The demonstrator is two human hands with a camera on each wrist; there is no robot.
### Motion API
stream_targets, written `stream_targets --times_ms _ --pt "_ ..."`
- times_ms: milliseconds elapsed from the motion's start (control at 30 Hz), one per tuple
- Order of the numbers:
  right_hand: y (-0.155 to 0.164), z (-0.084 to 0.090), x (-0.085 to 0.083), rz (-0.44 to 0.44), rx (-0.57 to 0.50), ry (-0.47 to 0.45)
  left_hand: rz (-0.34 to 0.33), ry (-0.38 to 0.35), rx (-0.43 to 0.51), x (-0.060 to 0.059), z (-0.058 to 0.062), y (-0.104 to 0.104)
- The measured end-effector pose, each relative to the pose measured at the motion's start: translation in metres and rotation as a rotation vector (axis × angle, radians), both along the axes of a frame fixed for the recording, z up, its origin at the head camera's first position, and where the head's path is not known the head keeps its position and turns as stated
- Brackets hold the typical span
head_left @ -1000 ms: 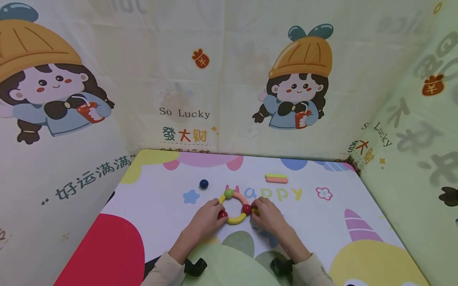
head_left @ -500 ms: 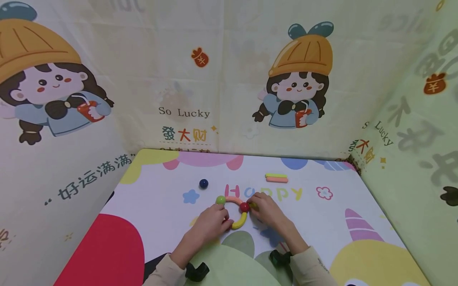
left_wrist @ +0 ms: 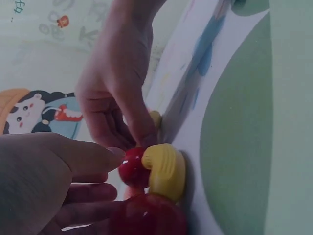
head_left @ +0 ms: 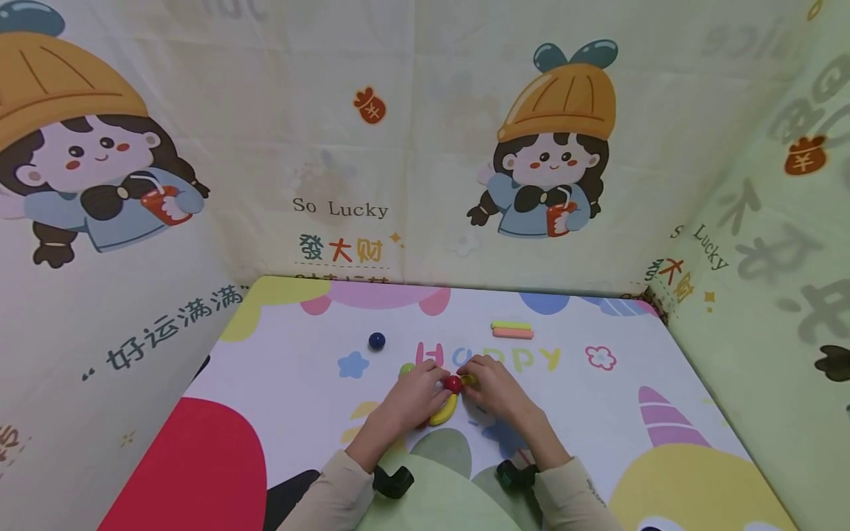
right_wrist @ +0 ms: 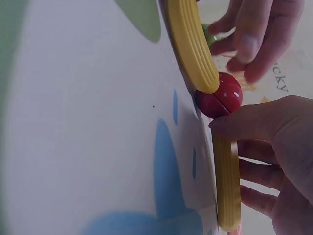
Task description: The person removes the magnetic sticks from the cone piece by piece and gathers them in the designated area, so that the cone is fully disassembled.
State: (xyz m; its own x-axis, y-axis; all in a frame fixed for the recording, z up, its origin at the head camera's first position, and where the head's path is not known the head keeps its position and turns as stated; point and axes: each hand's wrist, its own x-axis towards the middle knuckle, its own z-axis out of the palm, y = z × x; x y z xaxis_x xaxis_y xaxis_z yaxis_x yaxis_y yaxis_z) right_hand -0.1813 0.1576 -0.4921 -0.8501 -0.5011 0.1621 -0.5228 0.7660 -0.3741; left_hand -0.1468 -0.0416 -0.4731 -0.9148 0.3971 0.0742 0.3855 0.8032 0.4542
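A ring of balls and curved rods lies on the table mat between both hands. My right hand [head_left: 494,389] pinches a straight yellow rod [right_wrist: 227,181] whose end meets a red ball [head_left: 453,384]. From that ball a curved yellow rod [head_left: 443,411] runs to a second red ball [left_wrist: 149,215]. My left hand [head_left: 413,398] hovers over the ring with loosely bent fingers, its thumb tip close by the first red ball; whether they touch is unclear. Beyond the left hand a green ball [head_left: 406,368] peeks out. The hand hides most of the ring's left side.
A dark blue ball [head_left: 377,341] sits at the back left. A straight lime-yellow rod [head_left: 511,325] and a salmon rod [head_left: 513,334] lie side by side at the back right. Printed cloth [head_left: 438,177] walls off the back and sides.
My left hand has moved from the second red ball, at the ring's left, up and right towards the first red ball. The ring shifted slightly left and turned. The right hand keeps its hold.
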Motion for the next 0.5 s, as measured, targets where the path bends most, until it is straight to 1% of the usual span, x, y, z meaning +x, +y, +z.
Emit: stream_targets --times_ms 133,233,333,500 --pt "0.0 0.0 0.0 0.004 -0.017 -0.02 -0.012 0.02 0.009 -0.007 -0.009 0.007" --pt "0.0 0.001 0.001 0.002 -0.028 -0.034 -0.009 0.022 0.038 -0.01 -0.014 0.01" --pt "0.0 0.0 0.001 0.005 -0.022 -0.019 -0.006 0.035 0.061 -0.011 -0.018 0.012" --pt "0.0 0.0 0.001 0.015 -0.009 0.018 -0.005 0.058 0.082 -0.012 -0.021 0.013"
